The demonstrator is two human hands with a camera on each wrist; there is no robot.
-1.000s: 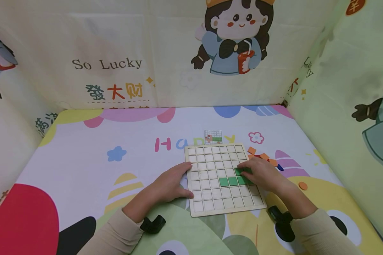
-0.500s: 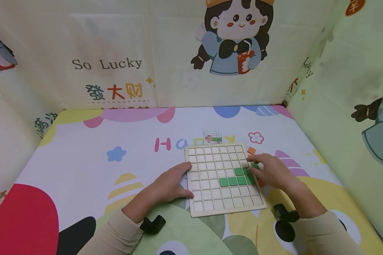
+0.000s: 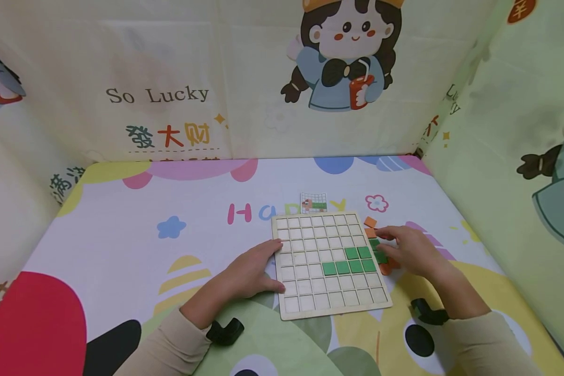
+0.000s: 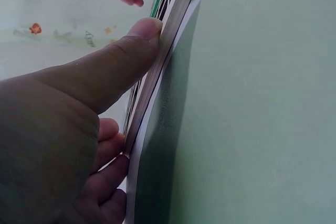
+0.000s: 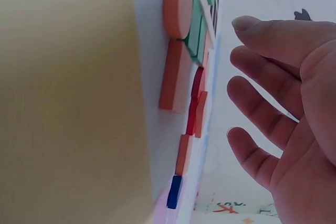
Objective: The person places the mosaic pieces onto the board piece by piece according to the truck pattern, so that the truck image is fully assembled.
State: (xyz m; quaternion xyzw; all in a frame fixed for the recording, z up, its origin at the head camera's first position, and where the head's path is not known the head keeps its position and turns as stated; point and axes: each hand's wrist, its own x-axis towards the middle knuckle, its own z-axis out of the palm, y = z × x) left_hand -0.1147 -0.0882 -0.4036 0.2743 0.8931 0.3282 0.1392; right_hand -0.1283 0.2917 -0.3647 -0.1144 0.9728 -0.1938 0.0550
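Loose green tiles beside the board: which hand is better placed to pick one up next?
Likely the right hand: it hovers by those green tiles, holding nothing. The left hand rests against the opposite edge of the board, farther from them.

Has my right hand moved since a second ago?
Yes. In the head view, your right hand moved rightward, from over the board to beyond its right edge.
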